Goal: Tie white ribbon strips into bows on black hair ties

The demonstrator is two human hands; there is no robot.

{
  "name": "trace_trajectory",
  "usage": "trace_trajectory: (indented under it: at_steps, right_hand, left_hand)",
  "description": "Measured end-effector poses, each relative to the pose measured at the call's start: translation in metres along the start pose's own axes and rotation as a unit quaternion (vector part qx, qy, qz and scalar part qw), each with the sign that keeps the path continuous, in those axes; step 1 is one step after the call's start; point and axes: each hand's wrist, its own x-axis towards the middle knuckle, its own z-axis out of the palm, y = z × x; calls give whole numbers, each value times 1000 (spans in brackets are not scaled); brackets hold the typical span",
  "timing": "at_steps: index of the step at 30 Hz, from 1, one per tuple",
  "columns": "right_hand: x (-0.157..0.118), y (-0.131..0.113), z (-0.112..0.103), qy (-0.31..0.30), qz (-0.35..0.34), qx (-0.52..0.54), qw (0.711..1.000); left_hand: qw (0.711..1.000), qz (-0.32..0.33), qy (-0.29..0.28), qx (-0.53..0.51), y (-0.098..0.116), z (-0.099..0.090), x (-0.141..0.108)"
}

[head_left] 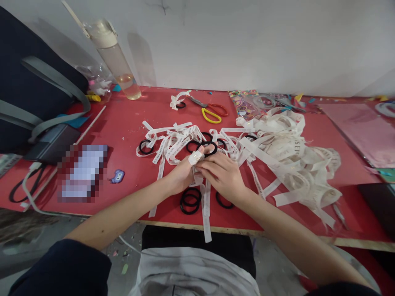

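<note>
With fingers closed, your left hand (182,176) and right hand (224,173) are gripping a black hair tie (215,151) and white ribbon (206,220), work favoring flat, untwisted strands.

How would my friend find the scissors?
Look at the red table by the pale wall. Near the wall, between a small white ribbon bow and a packet of colourful bands, are the scissors. Only they have one red and one yellow handle.
</note>
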Motion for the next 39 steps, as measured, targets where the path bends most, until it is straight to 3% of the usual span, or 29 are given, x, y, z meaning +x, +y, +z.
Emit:
trace_trajectory:
  at_steps: [4, 12, 19, 28, 32, 35, 39]
  right_hand:
    - [2, 0, -2, -10, 3, -14, 1000]
    - [7, 7, -7, -33, -41, 72, 996]
    - [1, 6, 1, 24, 21, 23, 999]
    - [3, 7, -5, -46, -46, -121, 991]
    - [1, 9, -6, -30, -75, -177, 981]
    - [-1, 12, -7, -3, -135, -179, 975]
    - [-2, 12, -12, 14, -195, -158, 968]
  left_hand:
    - [1000, -4, 7, -8, -3, -2, 0]
    - [1000, -8, 14, 22, -1, -3, 1]
    - [998, -10, 52, 36, 0, 2, -1]
    - [997, -3, 39, 59, -5, -2, 2]
    - [995, 5, -6, 96, -5, -1, 0]
    - [992, -6, -37, 122, -5, -1, -1]
    - [990, -38, -12, 137, -9, -4, -1]
